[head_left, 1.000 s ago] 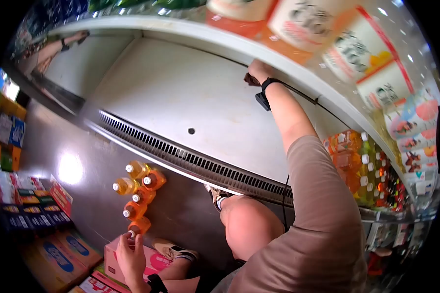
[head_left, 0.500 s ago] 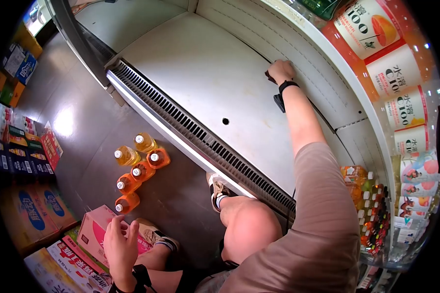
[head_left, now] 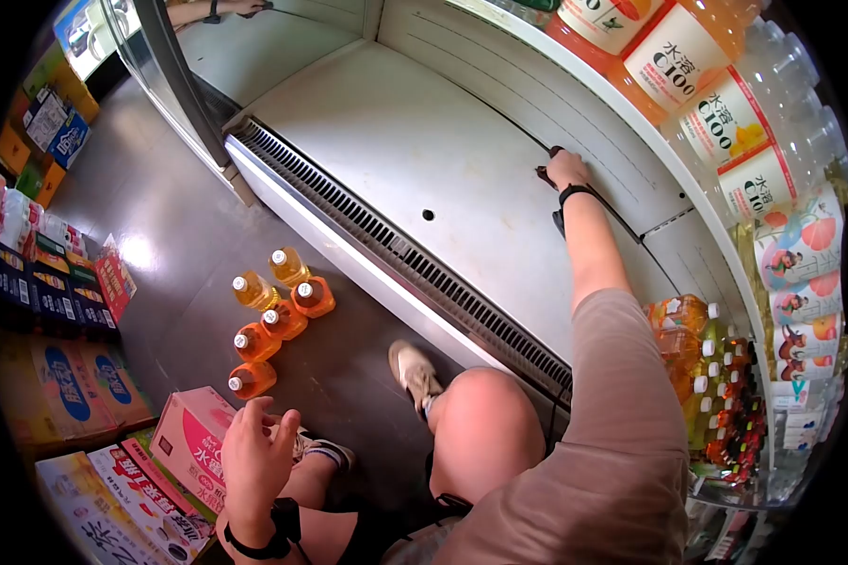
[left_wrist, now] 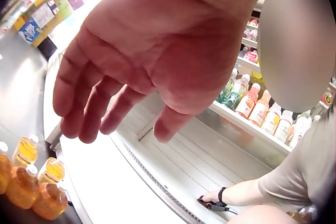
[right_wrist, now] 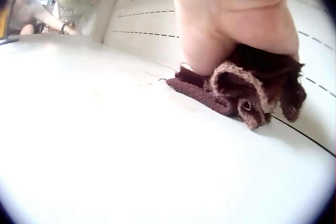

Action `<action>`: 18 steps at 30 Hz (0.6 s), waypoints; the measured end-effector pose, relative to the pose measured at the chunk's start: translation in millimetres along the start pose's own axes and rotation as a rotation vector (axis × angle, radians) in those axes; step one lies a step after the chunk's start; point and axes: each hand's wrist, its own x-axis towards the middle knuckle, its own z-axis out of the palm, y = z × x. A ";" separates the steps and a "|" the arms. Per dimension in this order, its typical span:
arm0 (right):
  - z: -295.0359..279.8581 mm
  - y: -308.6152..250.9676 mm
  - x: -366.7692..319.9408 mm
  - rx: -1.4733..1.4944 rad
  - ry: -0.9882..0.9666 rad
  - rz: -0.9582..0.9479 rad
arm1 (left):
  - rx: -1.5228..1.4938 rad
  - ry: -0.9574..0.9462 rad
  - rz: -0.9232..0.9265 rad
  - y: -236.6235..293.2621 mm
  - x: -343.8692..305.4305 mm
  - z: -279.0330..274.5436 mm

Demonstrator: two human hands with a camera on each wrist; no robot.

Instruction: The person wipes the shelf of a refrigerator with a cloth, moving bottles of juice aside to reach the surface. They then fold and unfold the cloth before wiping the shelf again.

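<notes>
A dark brown cloth point(right_wrist: 247, 87) is bunched under my right hand point(right_wrist: 236, 24), whose fingers curl round it and press it on the white cabinet floor point(right_wrist: 105, 145). In the head view the right hand point(head_left: 567, 169) is at the back edge of that floor, by the seam with the rear wall. My left hand point(head_left: 254, 461) hangs in the air above a pink box point(head_left: 190, 443), holding nothing. Its fingers are loosely bent, palm showing in the left wrist view point(left_wrist: 152, 50).
Several orange and yellow bottles point(head_left: 283, 320) stand on the dark floor left of the cabinet's vent grille point(head_left: 396, 250). A shelf of bottles point(head_left: 678, 66) overhangs at the upper right, more bottles point(head_left: 697, 377) stand at right, and boxes point(head_left: 75, 386) are stacked at left.
My right hand, with the cloth, has moved along the back seam toward the right side of the cabinet. The left hand remains raised near the pink box, having shifted slightly. The head view has turned.
</notes>
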 end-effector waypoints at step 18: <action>9.9 -235.1 114.9 0.005 -0.054 -0.161 | -0.192 -0.062 -0.281 -74.2 97.4 -21.2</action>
